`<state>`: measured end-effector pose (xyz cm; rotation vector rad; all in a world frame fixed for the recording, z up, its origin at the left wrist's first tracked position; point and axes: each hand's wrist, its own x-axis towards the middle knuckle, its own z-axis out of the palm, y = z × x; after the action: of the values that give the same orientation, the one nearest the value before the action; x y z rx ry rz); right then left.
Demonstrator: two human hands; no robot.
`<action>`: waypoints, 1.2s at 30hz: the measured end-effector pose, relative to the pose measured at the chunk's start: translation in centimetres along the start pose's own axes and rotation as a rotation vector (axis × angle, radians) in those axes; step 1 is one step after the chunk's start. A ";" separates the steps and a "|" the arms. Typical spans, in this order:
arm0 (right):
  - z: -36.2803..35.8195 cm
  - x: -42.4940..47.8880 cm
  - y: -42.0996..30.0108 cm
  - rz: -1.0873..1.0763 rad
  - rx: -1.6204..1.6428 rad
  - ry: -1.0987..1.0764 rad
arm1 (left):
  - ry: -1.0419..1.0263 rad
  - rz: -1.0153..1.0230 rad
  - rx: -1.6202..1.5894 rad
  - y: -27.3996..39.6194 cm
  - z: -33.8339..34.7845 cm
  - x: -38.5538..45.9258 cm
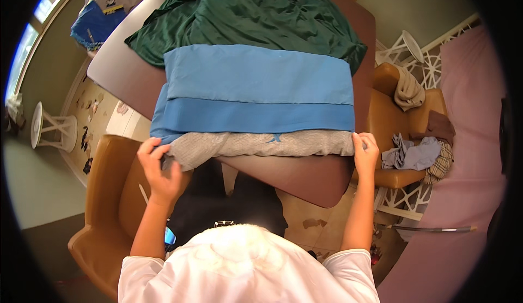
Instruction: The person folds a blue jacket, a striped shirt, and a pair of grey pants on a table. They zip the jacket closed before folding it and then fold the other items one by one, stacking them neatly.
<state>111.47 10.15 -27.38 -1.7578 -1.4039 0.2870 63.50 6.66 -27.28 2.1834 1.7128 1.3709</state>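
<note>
A blue cloth [261, 76] with a darker blue band lies folded across the dark table. Below its lower edge shows a rolled or folded grey fabric [282, 143] with a small blue mark, hanging slightly over the table's near edge. At the left end of the grey fabric is my left hand [161, 172], fingers spread and thumb apart; whether it grips the cloth is unclear. My right hand [365, 152] pinches the right end, where the grey fabric meets the blue cloth's corner. Beyond the blue cloth spreads a shiny dark green fabric [261, 15], rumpled.
The brown table [302, 176] has a rounded near corner. Tan chairs stand left [102, 188] and right [388, 119], the right one bearing crumpled clothes [421, 152]. Blue and grey clothing [98, 21] lies at upper left. White stools [57, 129] and a pink curtain [461, 119] are around.
</note>
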 end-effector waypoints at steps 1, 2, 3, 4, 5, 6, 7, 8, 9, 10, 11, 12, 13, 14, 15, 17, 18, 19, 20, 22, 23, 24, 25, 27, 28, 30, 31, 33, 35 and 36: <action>-0.2 -0.3 -0.3 0.007 0.041 -0.045 | -0.027 -0.033 -0.023 0.7 -0.1 -0.5; -0.4 -0.5 -0.4 -0.027 0.060 -0.051 | -0.028 -0.046 0.020 0.7 0.1 -0.8; -0.5 -0.6 -0.4 -0.060 0.080 -0.058 | -0.030 -0.060 0.063 0.4 0.5 -1.1; -0.6 -0.7 0.0 -0.028 0.120 -0.102 | 0.003 -0.087 0.084 0.0 0.8 -1.1; -0.7 -0.8 0.4 0.005 0.171 -0.109 | -0.003 -0.069 0.074 -0.6 1.0 -0.8; -0.7 -0.9 0.8 0.082 0.237 -0.090 | -0.005 -0.050 0.064 -1.3 0.9 -0.5; -0.7 -0.9 1.1 0.161 0.302 -0.071 | -0.008 -0.032 0.053 -1.8 0.9 0.0; -0.5 -1.0 1.1 0.255 0.385 -0.036 | -0.019 -0.035 -0.047 -1.7 0.8 0.9; -0.5 -0.9 1.5 0.313 0.389 -0.018 | -0.057 -0.068 -0.292 -2.8 0.7 1.4; -0.5 -0.6 1.6 0.299 0.332 0.015 | -0.063 -0.236 -0.446 -3.1 0.0 1.9; -0.4 -0.4 1.6 0.290 0.275 0.042 | -0.071 -0.411 -0.594 -3.2 -1.0 2.4; -0.3 -0.2 1.6 0.263 0.228 0.033 | -0.072 -0.514 -0.648 -4.4 -1.1 2.7; -0.2 -0.1 1.7 0.237 0.182 0.024 | -0.062 -0.532 -0.672 -5.0 -0.8 3.4; -0.1 0.3 1.7 0.206 0.140 0.020 | -0.119 -0.561 -0.617 -6.1 -0.4 3.9; 0.1 0.4 2.0 0.167 0.080 0.007 | -0.178 -0.589 -0.564 -7.2 0.1 3.8; 0.8 0.5 2.4 0.091 -0.042 -0.019 | -0.337 -0.645 -0.363 -8.4 0.6 3.4; 0.7 0.4 2.1 0.135 -0.069 -0.043 | -0.415 -0.671 -0.261 -8.7 0.8 3.3; 0.8 0.4 1.6 0.088 -0.086 -0.022 | -0.314 -0.533 -0.151 -8.7 0.9 3.1; 0.7 0.2 1.3 0.046 -0.108 -0.001 | -0.219 -0.395 -0.045 -7.6 0.9 2.9; 0.7 -0.4 0.7 -0.120 -0.203 0.085 | 0.001 -0.233 0.078 -4.9 1.0 2.6; 0.7 -0.7 0.1 -0.247 -0.278 0.151 | 0.040 -0.177 0.091 -4.0 0.9 2.2; 0.8 -0.9 -0.5 -0.378 -0.348 0.213 | 0.084 -0.123 0.109 -3.3 0.7 1.6; 0.8 -1.3 -1.0 -0.394 -0.373 0.178 | 0.126 -0.069 0.126 -2.6 0.6 1.1; 0.9 -2.2 -2.0 -0.426 -0.424 0.110 | 0.079 -0.109 0.154 -1.5 0.8 0.7; 1.3 -2.5 -2.0 -0.402 -0.425 0.089 | 0.057 -0.133 0.171 -1.3 1.1 0.6; 1.9 -2.3 -1.6 -0.391 -0.446 0.090 | 0.015 -0.196 0.177 -2.3 1.5 0.4; 2.0 -2.1 -1.6 -0.379 -0.449 0.082 | 0.019 -0.210 0.186 -2.7 1.7 0.4; 2.1 -1.4 -2.4 -0.425 -0.515 0.121 | 0.035 -0.237 0.204 -3.5 2.2 0.8; 2.2 -0.7 -2.6 -0.422 -0.539 0.159 | 0.007 -0.350 0.132 -4.6 1.7 2.7; 2.3 -0.3 -2.1 -0.400 -0.527 0.171 | -0.008 -0.412 0.098 -4.8 1.6 3.3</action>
<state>108.43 10.95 -27.33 -1.7917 -1.7647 -0.4785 60.87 11.87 -28.80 1.7312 2.1119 1.1905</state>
